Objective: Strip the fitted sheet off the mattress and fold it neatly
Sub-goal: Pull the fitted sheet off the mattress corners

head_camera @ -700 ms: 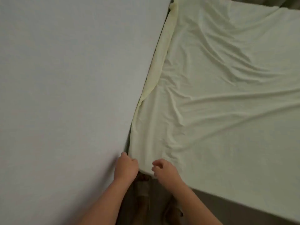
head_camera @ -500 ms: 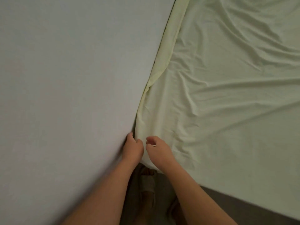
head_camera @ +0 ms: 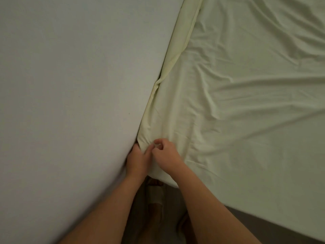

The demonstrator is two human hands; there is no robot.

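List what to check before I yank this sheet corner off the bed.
1. Left hand holds the corner of the pale yellow cloth fitted sheet: ok, fingers tucked beside it, thumb on top.
2. Right hand pinches the same corner: ok.
3. Corner peeled up: not ok, it sits wrapped in place.
4. Sheet edge along the plain grey-white wall freed: cannot tell, it lies bunched in the gap.
5. Far corners released: cannot tell, out of view.
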